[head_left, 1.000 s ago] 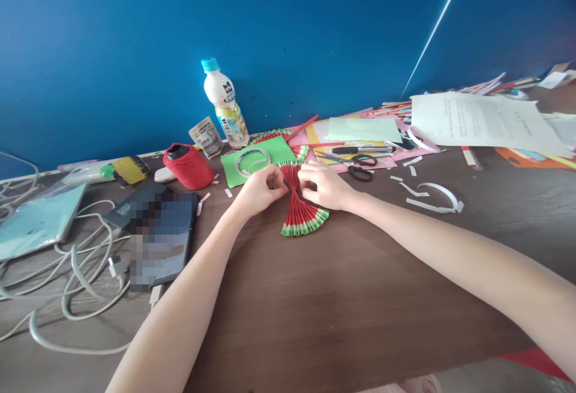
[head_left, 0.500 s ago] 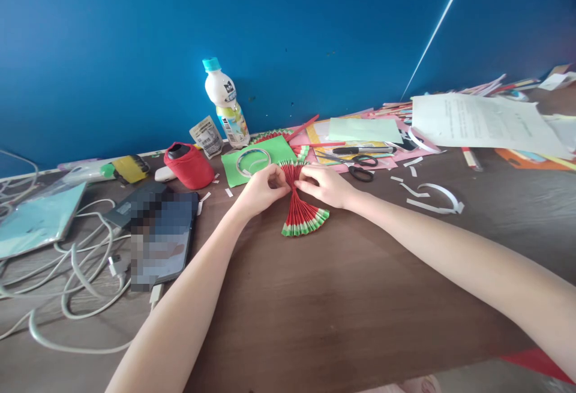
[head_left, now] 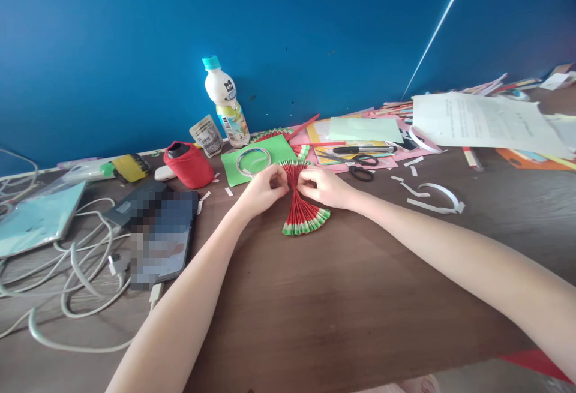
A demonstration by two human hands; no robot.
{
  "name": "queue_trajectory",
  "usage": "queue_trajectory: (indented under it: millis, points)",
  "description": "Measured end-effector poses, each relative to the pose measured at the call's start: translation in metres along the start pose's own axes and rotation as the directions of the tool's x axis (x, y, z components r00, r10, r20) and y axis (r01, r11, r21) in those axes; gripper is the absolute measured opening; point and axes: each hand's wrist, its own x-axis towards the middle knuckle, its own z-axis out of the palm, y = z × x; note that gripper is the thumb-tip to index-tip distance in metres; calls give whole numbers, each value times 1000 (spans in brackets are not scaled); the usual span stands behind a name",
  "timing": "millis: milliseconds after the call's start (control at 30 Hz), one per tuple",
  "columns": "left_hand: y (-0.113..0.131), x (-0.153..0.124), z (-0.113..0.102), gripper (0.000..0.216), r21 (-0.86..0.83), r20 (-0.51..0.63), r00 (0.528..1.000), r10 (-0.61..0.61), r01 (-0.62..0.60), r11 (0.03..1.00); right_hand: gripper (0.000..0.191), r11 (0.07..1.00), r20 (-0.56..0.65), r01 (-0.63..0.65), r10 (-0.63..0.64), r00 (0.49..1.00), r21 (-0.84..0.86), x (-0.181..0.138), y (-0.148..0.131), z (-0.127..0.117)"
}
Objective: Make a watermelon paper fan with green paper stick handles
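A red pleated paper fan [head_left: 302, 216] with a green and white border lies on the table, spread at both ends and pinched narrow at its middle like a bow. My left hand [head_left: 267, 188] grips its upper left edge, fingers curled in a pinch. On the opposite side my right hand [head_left: 324, 186] is closed on the upper right edge. The fingertips of both hands are partly hidden by the pleats. Just behind the hands are a green sheet [head_left: 231, 171] with a roll of clear tape [head_left: 240, 162] on it, and black-handled scissors [head_left: 361, 173].
A bottle [head_left: 232, 118] stands by the blue wall, beside a small pouch [head_left: 207, 136] and a red-wrapped container [head_left: 191, 167]. Left lie a phone [head_left: 173, 240] and white cables [head_left: 74, 267]. Paper strips [head_left: 443, 191], a black pen [head_left: 360, 149] and a printed sheet [head_left: 481, 120] are at right.
The right hand has shifted very slightly at the fan's edge. Both hands keep their hold, and the fan stays almost in the same place.
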Motion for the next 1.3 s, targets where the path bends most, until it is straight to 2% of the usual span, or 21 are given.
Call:
queue_trajectory:
  millis: [167,367,433,733,1000,1167,1300]
  points:
    - [3,-1,0,11,80,40,999,10,-13,997,16,1000,8,-22,22,1000,6,0,1,0]
    - [9,-1,-2,12,372,86,996,22,-52,927,12,1000,11,10,-10,1000,28,-2,2,-2]
    - [9,-1,-2,13,416,104,995,10,-52,908,11,999,2,24,-24,1000,45,-2,3,-2]
    - [11,-3,-2,12,401,143,989,-35,-26,916,10,998,-26,48,-47,999,44,-2,5,-1]
    - [10,-1,2,9,434,135,990,51,-105,895,14,998,10,-16,15,1000,61,-3,0,0]
    - [12,-2,0,8,416,133,991,11,-66,907,17,999,-1,-18,18,1000,44,-2,0,0]
    - [11,-2,-2,9,339,108,993,-49,10,941,13,995,-15,-16,17,1000,98,-3,1,-1]
